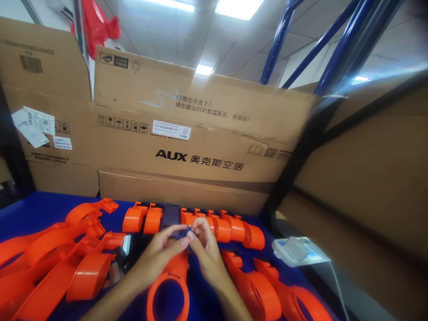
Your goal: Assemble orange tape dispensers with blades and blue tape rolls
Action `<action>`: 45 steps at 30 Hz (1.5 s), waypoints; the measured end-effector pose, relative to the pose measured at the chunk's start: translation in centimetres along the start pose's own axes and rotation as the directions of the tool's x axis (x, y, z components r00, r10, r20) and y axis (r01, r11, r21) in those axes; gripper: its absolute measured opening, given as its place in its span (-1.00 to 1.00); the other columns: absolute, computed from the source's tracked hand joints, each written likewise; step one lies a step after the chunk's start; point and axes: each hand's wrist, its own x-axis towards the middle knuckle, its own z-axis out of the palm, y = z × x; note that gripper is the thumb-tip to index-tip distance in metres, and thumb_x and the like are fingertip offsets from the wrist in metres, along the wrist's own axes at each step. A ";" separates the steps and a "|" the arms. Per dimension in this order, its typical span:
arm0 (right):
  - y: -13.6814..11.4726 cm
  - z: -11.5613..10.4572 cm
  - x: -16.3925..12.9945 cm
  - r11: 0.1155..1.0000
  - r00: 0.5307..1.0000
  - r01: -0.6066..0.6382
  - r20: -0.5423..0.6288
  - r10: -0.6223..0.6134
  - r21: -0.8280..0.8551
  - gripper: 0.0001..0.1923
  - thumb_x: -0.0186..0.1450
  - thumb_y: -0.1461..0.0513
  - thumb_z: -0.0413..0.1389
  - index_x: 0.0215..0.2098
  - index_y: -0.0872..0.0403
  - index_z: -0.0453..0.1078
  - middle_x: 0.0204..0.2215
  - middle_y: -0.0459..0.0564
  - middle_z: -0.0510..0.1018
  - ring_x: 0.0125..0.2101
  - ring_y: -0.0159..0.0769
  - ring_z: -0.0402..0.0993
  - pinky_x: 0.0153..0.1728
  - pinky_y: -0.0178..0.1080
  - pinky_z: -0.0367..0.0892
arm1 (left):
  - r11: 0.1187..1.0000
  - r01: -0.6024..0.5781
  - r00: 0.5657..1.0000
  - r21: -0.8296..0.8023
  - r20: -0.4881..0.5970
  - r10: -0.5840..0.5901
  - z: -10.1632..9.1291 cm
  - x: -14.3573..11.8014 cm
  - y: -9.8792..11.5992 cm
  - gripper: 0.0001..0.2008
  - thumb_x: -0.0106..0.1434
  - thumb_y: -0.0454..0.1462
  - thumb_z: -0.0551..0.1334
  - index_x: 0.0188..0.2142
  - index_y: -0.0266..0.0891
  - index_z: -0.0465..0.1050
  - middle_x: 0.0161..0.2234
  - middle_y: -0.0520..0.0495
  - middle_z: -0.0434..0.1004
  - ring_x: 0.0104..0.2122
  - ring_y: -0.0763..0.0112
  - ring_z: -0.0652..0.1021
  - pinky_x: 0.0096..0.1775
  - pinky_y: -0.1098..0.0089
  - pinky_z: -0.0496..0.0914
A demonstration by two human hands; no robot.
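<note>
Up close in the head view, the left hand (pixel 159 253) and right hand (pixel 204 248) pinch a small dark part (pixel 186 232) together, above an orange ring handle (pixel 170 285) on the blue bench (pixel 33 211). At three o'clock lies a white device (pixel 297 250); at twelve o'clock stand cardboard boxes (pixel 200 133).

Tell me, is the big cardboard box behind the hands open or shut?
Open: the cardboard box has its top flap standing upright above the printed side.
</note>
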 end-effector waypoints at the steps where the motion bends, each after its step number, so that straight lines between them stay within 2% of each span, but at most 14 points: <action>1: 0.0 0.2 0.0 1.000 1.000 0.009 -0.008 -0.009 0.007 -0.69 0.32 -0.01 0.16 -0.23 -0.04 0.16 -0.44 -0.19 0.25 -0.46 -0.37 0.21 -0.44 -0.36 0.24 | 1.000 0.007 1.000 0.006 0.006 -0.007 -0.2 0.1 -0.1 -0.56 0.20 -0.11 0.39 0.05 -0.19 0.53 -0.01 -0.22 0.62 0.03 0.03 0.56 0.12 0.09 0.35; 6: -0.2 0.3 -0.1 0.999 1.000 0.021 -0.011 -0.021 -0.033 -0.72 0.35 -0.01 0.13 -0.20 -0.03 0.20 -0.38 -0.16 0.31 -0.41 -0.36 0.29 -0.39 -0.35 0.28 | 1.000 -0.011 1.000 0.001 -0.026 0.011 -0.4 0.1 0.0 -0.55 0.17 -0.15 0.41 0.04 -0.21 0.53 -0.08 -0.20 0.65 -0.06 0.09 0.60 0.06 0.17 0.39; 9: 0.0 -0.1 0.1 0.983 0.998 0.011 -0.064 -0.024 -0.185 -0.67 0.45 -0.06 -0.09 -0.11 -0.01 0.28 -0.36 -0.09 0.43 -0.36 -0.29 0.38 -0.36 -0.30 0.30 | 0.989 0.004 0.994 -0.148 -0.105 -0.020 -1.0 0.4 0.8 -0.58 0.17 -0.12 0.39 -0.02 -0.26 0.55 -0.18 -0.21 0.69 -0.18 0.10 0.65 -0.12 0.23 0.50; 11: 0.2 -0.2 0.0 0.938 0.996 0.000 -0.083 -0.031 -0.347 -0.61 0.47 -0.05 -0.15 -0.22 0.02 0.34 -0.42 -0.08 0.45 -0.39 -0.29 0.38 -0.38 -0.30 0.27 | 0.953 0.032 0.986 -0.301 -0.149 -0.080 -1.9 0.8 1.6 -0.55 0.17 -0.04 0.35 -0.09 -0.33 0.57 -0.32 -0.23 0.70 -0.35 0.11 0.67 -0.32 0.27 0.52; 13: 0.5 0.1 -0.3 0.851 1.000 -0.013 -0.029 -0.003 -0.525 -0.64 0.43 -0.01 -0.02 -0.40 0.03 0.35 -0.52 -0.11 0.44 -0.49 -0.32 0.35 -0.47 -0.33 0.18 | 0.900 -0.033 0.979 -0.434 -0.197 -0.059 -3.1 1.1 2.6 -0.52 0.20 0.00 0.30 -0.08 -0.36 0.56 -0.38 -0.22 0.69 -0.46 0.15 0.65 -0.40 0.28 0.51; 15: 0.9 0.8 -0.9 0.748 0.997 -0.009 0.052 0.058 -0.664 -0.68 0.33 0.06 0.13 -0.52 0.03 0.34 -0.60 -0.13 0.44 -0.58 -0.35 0.32 -0.55 -0.34 0.06 | 0.838 -0.122 0.966 -0.532 -0.259 -0.024 -4.0 1.2 3.4 -0.53 0.22 -0.02 0.26 -0.08 -0.37 0.54 -0.38 -0.21 0.69 -0.47 0.17 0.65 -0.40 0.29 0.52; 18: 1.6 2.1 -1.9 0.659 0.988 0.044 0.132 0.085 -0.751 -0.73 0.19 0.17 0.25 -0.61 0.01 0.35 -0.68 -0.14 0.45 -0.65 -0.36 0.30 -0.59 -0.32 -0.06 | 0.781 -0.155 0.954 -0.605 -0.298 -0.041 -4.4 1.2 3.8 -0.59 0.25 -0.05 0.24 -0.12 -0.37 0.53 -0.40 -0.17 0.69 -0.47 0.22 0.65 -0.38 0.32 0.52; 23: 2.3 3.1 -2.5 0.689 0.983 0.136 0.184 -0.005 -0.712 -0.74 0.14 0.27 0.23 -0.67 0.01 0.35 -0.74 -0.16 0.43 -0.71 -0.39 0.28 -0.59 -0.32 -0.05 | 0.771 -0.144 0.968 -0.621 -0.249 -0.021 -4.1 1.2 2.8 -0.61 0.26 -0.03 0.24 -0.15 -0.33 0.52 -0.43 -0.11 0.65 -0.58 0.37 0.57 -0.50 0.40 0.46; 27: 2.3 2.5 -1.9 0.702 0.988 0.097 0.153 0.017 -0.706 -0.77 0.13 0.27 0.21 -0.67 0.03 0.37 -0.71 -0.13 0.47 -0.66 -0.35 0.34 -0.59 -0.34 -0.01 | 0.788 -0.135 0.977 -0.600 -0.215 0.003 -4.2 1.2 2.4 -0.57 0.25 -0.02 0.24 -0.12 -0.36 0.53 -0.46 -0.10 0.64 -0.61 0.38 0.55 -0.48 0.39 0.45; 30: 1.9 1.2 -1.1 0.716 0.997 0.016 0.065 0.041 -0.698 -0.78 0.16 0.27 0.17 -0.63 0.04 0.38 -0.67 -0.12 0.47 -0.61 -0.34 0.35 -0.59 -0.35 0.03 | 0.804 -0.085 0.986 -0.589 -0.166 -0.018 -4.2 1.1 2.2 -0.45 0.24 0.05 0.22 -0.08 -0.42 0.54 -0.49 -0.14 0.64 -0.58 0.30 0.58 -0.45 0.35 0.45; 33: 1.0 -0.2 -0.2 0.759 0.995 -0.057 -0.096 -0.006 -0.649 -0.67 0.28 0.18 0.10 -0.63 0.07 0.34 -0.69 -0.14 0.37 -0.62 -0.37 0.26 -0.59 -0.35 0.06 | 0.832 0.001 0.993 -0.555 -0.098 -0.066 -3.8 1.1 1.7 -0.34 0.22 0.10 0.22 0.01 -0.46 0.53 -0.50 -0.18 0.64 -0.53 0.21 0.61 -0.42 0.31 0.46; 37: -0.1 -1.1 0.3 0.856 0.971 -0.049 -0.224 -0.079 -0.514 -0.60 0.32 0.01 0.11 -0.56 0.08 0.39 -0.64 -0.12 0.37 -0.60 -0.37 0.22 -0.59 -0.34 0.11 | 0.868 0.102 0.992 -0.486 -0.019 -0.127 -2.4 1.1 1.0 -0.33 0.17 0.10 0.28 0.05 -0.41 0.52 -0.48 -0.19 0.65 -0.46 0.13 0.65 -0.39 0.27 0.48; 41: -0.3 -0.6 0.2 0.946 0.971 -0.019 -0.231 -0.060 -0.324 -0.61 0.29 -0.06 0.17 -0.48 0.07 0.36 -0.57 -0.12 0.36 -0.56 -0.37 0.23 -0.54 -0.33 0.17 | 0.906 0.060 0.991 -0.418 -0.083 -0.104 -1.0 1.0 0.6 -0.44 0.16 0.02 0.34 0.06 -0.26 0.50 -0.40 -0.16 0.68 -0.40 0.11 0.67 -0.36 0.24 0.52; 45: -0.1 -0.4 0.3 0.980 0.972 -0.024 -0.235 -0.023 -0.196 -0.59 0.30 -0.09 0.16 -0.45 0.05 0.28 -0.59 -0.19 0.25 -0.59 -0.43 0.11 -0.57 -0.37 0.07 | 0.905 0.052 0.990 -0.422 -0.099 -0.103 -0.9 0.9 0.3 -0.49 0.19 0.01 0.31 0.04 -0.22 0.51 -0.38 -0.16 0.69 -0.37 0.10 0.68 -0.34 0.23 0.53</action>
